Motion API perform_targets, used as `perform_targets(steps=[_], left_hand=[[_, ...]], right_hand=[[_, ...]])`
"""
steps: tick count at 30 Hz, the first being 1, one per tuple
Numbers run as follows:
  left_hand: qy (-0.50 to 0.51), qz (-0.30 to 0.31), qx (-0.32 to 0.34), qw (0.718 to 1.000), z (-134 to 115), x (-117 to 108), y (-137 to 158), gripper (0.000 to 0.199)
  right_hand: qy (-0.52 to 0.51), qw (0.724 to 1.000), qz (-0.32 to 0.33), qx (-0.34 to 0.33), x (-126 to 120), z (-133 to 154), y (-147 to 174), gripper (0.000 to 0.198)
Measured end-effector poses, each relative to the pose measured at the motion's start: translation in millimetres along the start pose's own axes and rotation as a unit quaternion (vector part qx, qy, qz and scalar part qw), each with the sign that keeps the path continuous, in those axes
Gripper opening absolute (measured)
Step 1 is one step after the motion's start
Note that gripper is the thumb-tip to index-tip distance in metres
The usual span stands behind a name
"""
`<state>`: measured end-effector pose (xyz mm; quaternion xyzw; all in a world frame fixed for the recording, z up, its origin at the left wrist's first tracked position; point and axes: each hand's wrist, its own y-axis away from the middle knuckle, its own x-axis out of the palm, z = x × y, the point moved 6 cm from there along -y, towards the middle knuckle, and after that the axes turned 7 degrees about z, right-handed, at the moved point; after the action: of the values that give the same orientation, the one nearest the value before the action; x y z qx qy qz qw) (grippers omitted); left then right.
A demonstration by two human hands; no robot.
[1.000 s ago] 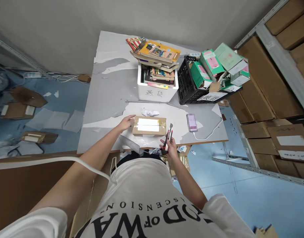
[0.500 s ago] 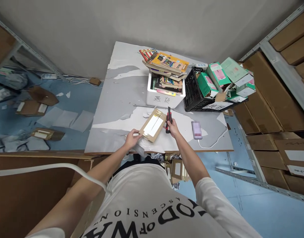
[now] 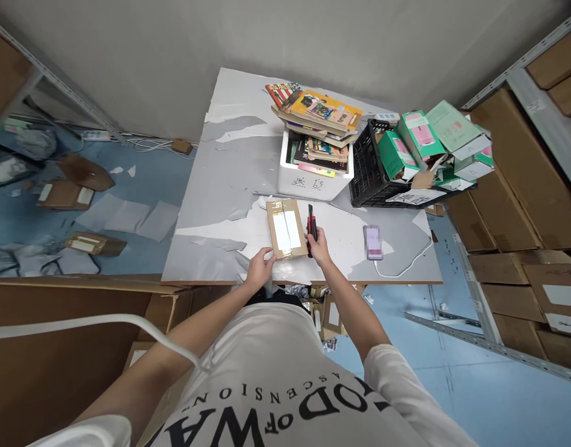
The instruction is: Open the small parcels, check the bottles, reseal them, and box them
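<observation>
A small brown cardboard box (image 3: 287, 228) with a white label and clear tape lies at the front of the table (image 3: 229, 167). My left hand (image 3: 261, 267) pinches its lower left corner. In my right hand (image 3: 319, 247) is a red and black utility knife (image 3: 311, 222), upright along the box's right side with its tip pointing away from me. Whether its blade is out is too small to tell. Clear plastic and torn white paper lie under and around the box.
Behind the box stands a white bin (image 3: 313, 183) heaped with books (image 3: 325, 112). Right of it, a black crate (image 3: 366, 180) holds green boxes (image 3: 420, 136). A phone (image 3: 373, 242) on a white cable lies at right. A large open carton (image 3: 56, 347) stands at lower left.
The box has turned from tilted to nearly straight. My left hand has shifted right with its corner, and the knife has moved slightly left and stays beside the box.
</observation>
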<state>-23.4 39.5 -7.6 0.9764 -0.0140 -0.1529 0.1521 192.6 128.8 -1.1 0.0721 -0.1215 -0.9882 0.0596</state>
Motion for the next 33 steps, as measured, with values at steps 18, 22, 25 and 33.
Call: perform_targets(steps=[18, 22, 25, 33], left_hand=[[-0.122, 0.043, -0.002, 0.992, -25.2, -36.7, -74.5, 0.035], [-0.115, 0.062, 0.051, 0.990, -48.0, -36.9, -135.5, 0.051], [-0.075, 0.086, 0.051, 0.992, -57.5, -31.1, -172.0, 0.054], [0.072, 0.138, -0.028, 0.987, -47.4, -14.1, -192.7, 0.032]], right_hand=[[-0.166, 0.978, -0.096, 0.087, 3.9, -29.6, 101.5, 0.043], [-0.245, 0.954, -0.100, 0.143, 14.0, -36.3, 131.6, 0.040], [-0.317, 0.931, -0.093, 0.157, 25.4, -31.7, 142.5, 0.041], [-0.406, 0.897, -0.090, 0.153, 42.8, -23.4, 130.0, 0.052]])
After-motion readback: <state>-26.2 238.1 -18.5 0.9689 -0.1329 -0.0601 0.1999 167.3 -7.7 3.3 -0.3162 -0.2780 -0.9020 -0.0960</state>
